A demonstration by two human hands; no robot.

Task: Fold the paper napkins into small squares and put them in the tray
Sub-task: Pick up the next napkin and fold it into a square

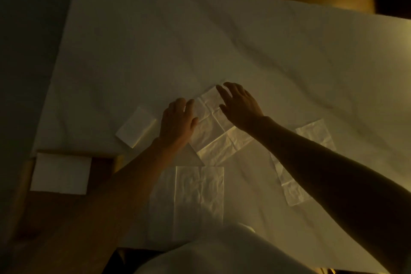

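Head view: dim light; both hands were on one open napkin [213,133] on the cloth-covered bench [222,40].
Left hand [178,121]: fingers straight, close together, pressing the napkin's left edge.
Right hand [239,105]: fingers loosely spread over its far corner; contact unclear.
Folded square [136,127]: just left of the napkin.
Tray [102,173]: nearer and left of the napkin.
Technique: likely anchor the left edge, match the corners, then crease.

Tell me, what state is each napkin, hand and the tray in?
Middle napkin: spread open, creased, under both hands.
Left hand: open, resting on it.
Right hand: open, at its far corner.
Small napkin: folded square, on the cloth.
Near napkin: flat, unfolded.
Right napkin: flat, unfolded.
Tray: holds one folded napkin.
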